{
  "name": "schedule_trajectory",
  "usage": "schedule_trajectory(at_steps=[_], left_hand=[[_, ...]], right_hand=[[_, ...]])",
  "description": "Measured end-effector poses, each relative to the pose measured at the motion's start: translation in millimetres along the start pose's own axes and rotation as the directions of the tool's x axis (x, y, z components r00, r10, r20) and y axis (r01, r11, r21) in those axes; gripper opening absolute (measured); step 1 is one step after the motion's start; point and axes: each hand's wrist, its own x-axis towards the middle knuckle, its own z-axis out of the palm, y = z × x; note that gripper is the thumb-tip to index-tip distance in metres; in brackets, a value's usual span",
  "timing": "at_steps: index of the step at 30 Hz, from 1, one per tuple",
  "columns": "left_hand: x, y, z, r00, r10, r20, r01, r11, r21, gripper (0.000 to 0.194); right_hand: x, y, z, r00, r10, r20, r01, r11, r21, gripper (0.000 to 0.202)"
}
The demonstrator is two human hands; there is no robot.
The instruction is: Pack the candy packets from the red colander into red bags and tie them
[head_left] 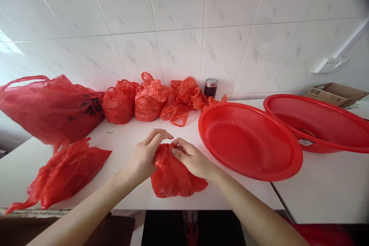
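Note:
In front of me on the white table stands a small red plastic bag [178, 180], filled and gathered at its top. My right hand [188, 157] pinches the gathered top between thumb and fingers. My left hand [148, 153] is curled against the left side of the same neck, with its upper fingers bent over toward the right hand. Its thumb and lower fingers are partly hidden, but the hand appears to hold the plastic. What lies inside the bag cannot be seen.
Two red perforated baskets [245, 142] stand at the right. Behind are filled red bags [150, 102], crumpled red bags [187, 94] and a dark lidded cup [210, 88]. At left lie a large red bag [54, 107] and a smaller one [66, 173]. A cardboard box [336, 94] sits back right.

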Motion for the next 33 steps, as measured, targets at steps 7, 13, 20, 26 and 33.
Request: schedule_trajectory(at_steps=[7,13,20,26,33], left_hand=[[-16.7,-45.2,-6.7,0.98,-0.159,0.118,0.172,0.979,-0.113,0.034],[-36.2,-86.6,-9.0,0.827,-0.514,0.229,0.545,0.832,-0.101,0.045],[-4.8,-64.3,59.1,0.883,-0.413,0.223,0.447,0.885,-0.133,0.039],[14.7,-89.1,108.1,0.864,-0.431,0.262,0.412,0.903,0.126,0.023],[32.2,-98.8,116.4,0.84,-0.506,0.195,0.464,0.857,0.224,0.03]], right_hand=[[-13.6,13.9,11.4,0.976,-0.048,-0.213,0.017,0.989,-0.144,0.03],[-27.0,72.3,3.5,0.896,0.063,-0.439,-0.162,0.968,-0.191,0.034],[-20.3,78.3,20.3,0.895,0.055,-0.442,-0.27,0.857,-0.439,0.034],[-35.6,115.5,27.3,0.924,-0.071,-0.376,-0.225,0.694,-0.684,0.017],[-36.1,134.4,17.6,0.905,-0.208,-0.37,-0.195,0.571,-0.797,0.005]])
